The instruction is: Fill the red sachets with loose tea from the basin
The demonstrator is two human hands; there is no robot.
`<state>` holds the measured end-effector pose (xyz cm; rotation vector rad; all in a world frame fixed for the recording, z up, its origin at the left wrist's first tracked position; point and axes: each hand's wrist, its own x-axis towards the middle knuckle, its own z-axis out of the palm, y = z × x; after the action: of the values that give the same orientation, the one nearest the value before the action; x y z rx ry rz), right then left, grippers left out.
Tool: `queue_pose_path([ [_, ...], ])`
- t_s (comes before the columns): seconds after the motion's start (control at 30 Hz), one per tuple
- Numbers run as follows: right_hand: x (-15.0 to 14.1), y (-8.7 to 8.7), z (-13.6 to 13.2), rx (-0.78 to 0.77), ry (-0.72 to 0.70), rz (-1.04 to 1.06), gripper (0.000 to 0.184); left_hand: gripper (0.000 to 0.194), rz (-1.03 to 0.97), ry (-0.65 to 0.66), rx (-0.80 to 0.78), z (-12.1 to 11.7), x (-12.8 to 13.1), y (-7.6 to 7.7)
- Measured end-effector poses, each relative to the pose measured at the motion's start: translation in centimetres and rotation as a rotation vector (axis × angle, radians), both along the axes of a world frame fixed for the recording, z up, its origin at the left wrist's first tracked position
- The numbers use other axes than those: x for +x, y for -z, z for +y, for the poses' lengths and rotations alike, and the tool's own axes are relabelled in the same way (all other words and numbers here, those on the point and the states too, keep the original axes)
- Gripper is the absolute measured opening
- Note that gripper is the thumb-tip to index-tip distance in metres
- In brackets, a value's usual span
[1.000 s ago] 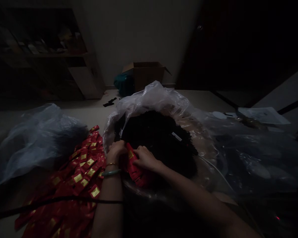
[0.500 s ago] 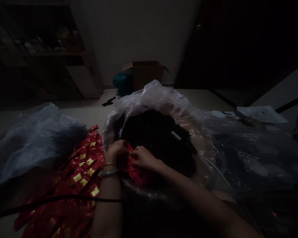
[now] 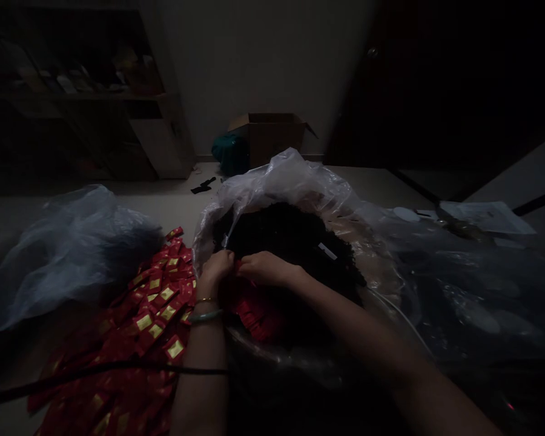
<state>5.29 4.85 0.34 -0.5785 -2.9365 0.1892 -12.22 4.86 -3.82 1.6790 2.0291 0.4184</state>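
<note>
My left hand [image 3: 218, 268] and my right hand [image 3: 266, 267] come close together over the near left part of a dark, crumbly heap [image 3: 281, 242]. The heap lies in a large clear plastic bag [image 3: 295, 172]. Both hands have their fingers closed, pinching at a small red packet whose edge shows between them; the dim light hides much of it. Below the hands lie several red packets [image 3: 257, 315] on the near side of the heap. Left of my left wrist spreads a big pile of red packets with gold labels [image 3: 168, 312]. A small white strip [image 3: 327, 251] rests on the heap.
A puffy clear bag [image 3: 82, 242] with dark contents stands at the left. By the wall are an open cardboard box [image 3: 277, 139] and a teal bag [image 3: 230, 151]. More clear plastic [image 3: 476, 290] and a flat pale sheet [image 3: 488, 217] lie right. A dark cord [image 3: 118, 366] crosses the packet pile.
Both hands have moved slightly up and away from the red packets below. My right hand has turned, with its fingers drawn in near my left fingertips. The view has shifted slightly.
</note>
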Motion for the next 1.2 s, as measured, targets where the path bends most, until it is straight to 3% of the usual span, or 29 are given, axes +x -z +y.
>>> queue_pose_path([
  [0.13,3.6,-0.6,-0.1,0.295,0.218,0.496,0.022,0.053,-0.133,-0.221,0.126,0.1,0.2,-1.9],
  [0.2,5.4,-0.8,-0.6,0.415,0.251,0.688,0.017,0.059,-0.475,-0.328,0.063,-0.2,0.9,-2.7],
  [0.23,6.0,-0.8,-1.0,0.458,0.233,0.743,0.015,0.064,-0.687,-0.318,-0.047,-0.3,1.5,-2.9],
  [0.3,6.7,-0.4,-1.9,0.493,0.154,0.772,0.015,0.073,-1.082,-0.103,-0.217,-0.8,2.8,-3.2],
  [0.33,6.8,-0.1,-2.4,0.493,0.101,0.757,0.016,0.067,-1.21,-0.012,-0.212,-1.1,3.5,-3.3],
  [0.4,6.8,0.6,-3.0,0.486,0.021,0.698,0.015,0.047,-1.245,0.048,-0.177,-1.6,4.9,-3.4],
  [0.47,6.8,1.0,-3.1,0.472,0.015,0.663,0.011,0.039,-1.263,0.081,-0.124,-2.0,6.0,-3.5],
  [0.53,7.0,0.8,-2.8,0.424,0.128,0.682,0.016,0.036,-1.249,0.171,-0.1,-2.4,6.8,-3.7],
  [0.63,7.4,0.1,-2.0,0.339,0.398,0.717,0.043,0.033,-1.199,0.275,-0.173,-3.0,7.6,-4.1],
  [0.7,7.5,-0.2,-1.5,0.305,0.473,0.689,0.052,0.032,-1.164,0.293,-0.219,-3.3,8.1,-4.3],
  [0.83,7.5,0.0,-1.3,0.265,0.458,0.64,0.043,0.032,-1.151,0.243,-0.223,-3.6,8.6,-4.7],
  [0.97,7.6,0.2,-1.5,0.32,0.48,0.673,0.033,0.031,-1.146,0.225,-0.238,-3.7,8.8,-5.2],
  [1.2,7.7,0.2,-1.4,0.309,0.448,0.716,0.029,0.027,-1.126,0.241,-0.212,-3.7,8.6,-5.1],
])
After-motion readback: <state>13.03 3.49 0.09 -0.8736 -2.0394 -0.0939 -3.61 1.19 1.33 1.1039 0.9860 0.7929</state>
